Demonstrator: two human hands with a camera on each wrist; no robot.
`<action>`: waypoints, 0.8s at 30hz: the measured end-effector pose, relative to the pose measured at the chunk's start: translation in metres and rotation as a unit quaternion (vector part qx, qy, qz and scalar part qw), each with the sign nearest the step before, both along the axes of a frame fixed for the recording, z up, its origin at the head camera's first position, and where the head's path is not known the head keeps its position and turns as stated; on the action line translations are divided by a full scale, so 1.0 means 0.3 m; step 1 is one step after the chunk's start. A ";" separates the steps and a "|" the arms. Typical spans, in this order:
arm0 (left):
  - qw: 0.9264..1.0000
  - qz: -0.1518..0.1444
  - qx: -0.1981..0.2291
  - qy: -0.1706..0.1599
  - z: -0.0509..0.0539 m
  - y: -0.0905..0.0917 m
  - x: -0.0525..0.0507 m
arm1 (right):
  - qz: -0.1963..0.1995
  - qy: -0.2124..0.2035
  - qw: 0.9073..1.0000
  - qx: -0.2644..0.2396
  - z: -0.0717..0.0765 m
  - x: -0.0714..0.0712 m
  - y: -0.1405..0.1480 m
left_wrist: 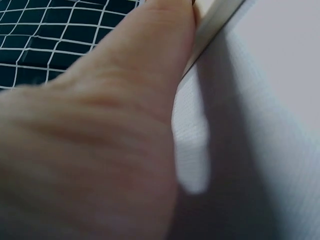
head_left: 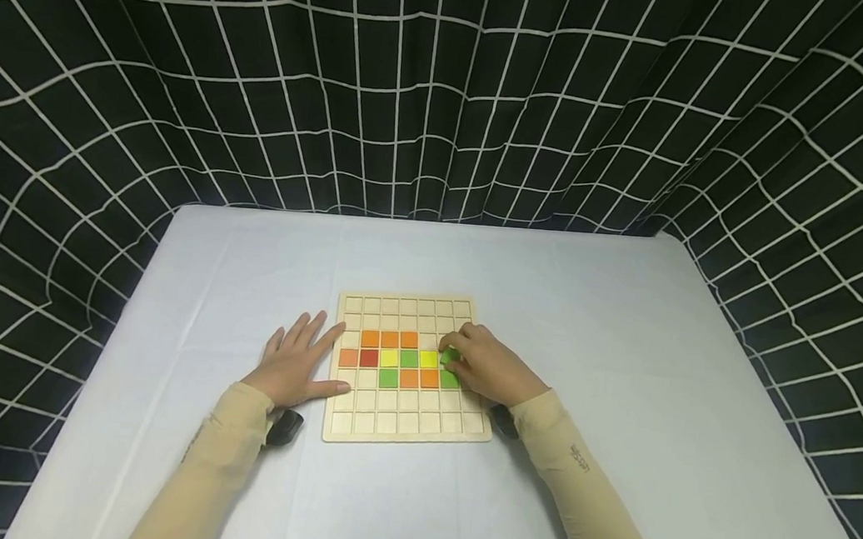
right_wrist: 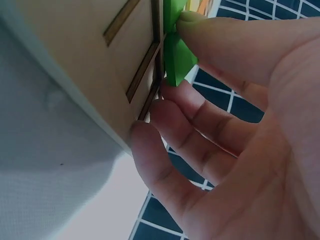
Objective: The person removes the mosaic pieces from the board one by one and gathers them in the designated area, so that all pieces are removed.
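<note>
A square wooden grid board (head_left: pixel 406 441) lies on the table with coloured square tiles in its middle rows. My right hand (head_left: pixel 496 366) pinches a green tile (right_wrist: pixel 180 59) over the right end of the middle tile row. The tile is tilted between thumb and fingers in the right wrist view. Just below it in the head view, another green tile (head_left: pixel 450 380) lies in its cell. My left hand (head_left: pixel 291 368) is spread at the board's left side, its thumb and index fingertip on the edge. In the left wrist view, the thumb (left_wrist: pixel 150 55) meets the board's rim.
Three orange tiles (head_left: pixel 390 340) form the upper row. Lower down are a red tile (head_left: pixel 369 358), a yellow tile (head_left: pixel 389 358) and several more orange, yellow and green ones. White cloth (head_left: pixel 586 314) covers the table, with a black gridded curtain (head_left: pixel 427 119) around it.
</note>
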State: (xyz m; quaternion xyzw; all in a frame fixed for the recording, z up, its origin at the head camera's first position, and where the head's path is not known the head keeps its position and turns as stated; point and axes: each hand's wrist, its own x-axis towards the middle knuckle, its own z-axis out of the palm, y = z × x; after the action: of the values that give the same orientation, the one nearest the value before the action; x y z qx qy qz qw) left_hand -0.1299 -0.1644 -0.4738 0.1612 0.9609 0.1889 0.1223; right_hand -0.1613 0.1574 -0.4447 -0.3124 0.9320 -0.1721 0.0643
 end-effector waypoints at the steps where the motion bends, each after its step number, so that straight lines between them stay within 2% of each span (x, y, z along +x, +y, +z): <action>1: 1.000 0.001 -0.002 -0.003 0.003 0.000 0.000 | 0.000 -0.001 1.000 0.002 0.000 -0.001 0.000; 15: 1.000 0.002 0.004 -0.006 -0.010 0.003 -0.003 | 0.000 0.024 0.999 0.022 0.000 -0.002 0.009; 20: 1.000 0.000 0.004 0.002 -0.017 -0.001 -0.004 | -0.002 0.044 0.999 0.028 0.020 -0.009 0.024; 24: 1.000 0.000 0.000 0.003 -0.011 0.000 -0.001 | -0.015 0.068 0.997 0.034 0.049 -0.017 0.046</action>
State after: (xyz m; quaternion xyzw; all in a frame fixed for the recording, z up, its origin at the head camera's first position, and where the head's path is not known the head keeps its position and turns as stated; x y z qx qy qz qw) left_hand -0.1302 -0.1645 -0.4770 0.1617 0.9613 0.1880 0.1197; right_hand -0.1665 0.1712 -0.4301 -0.3072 0.9441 -0.1194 0.0089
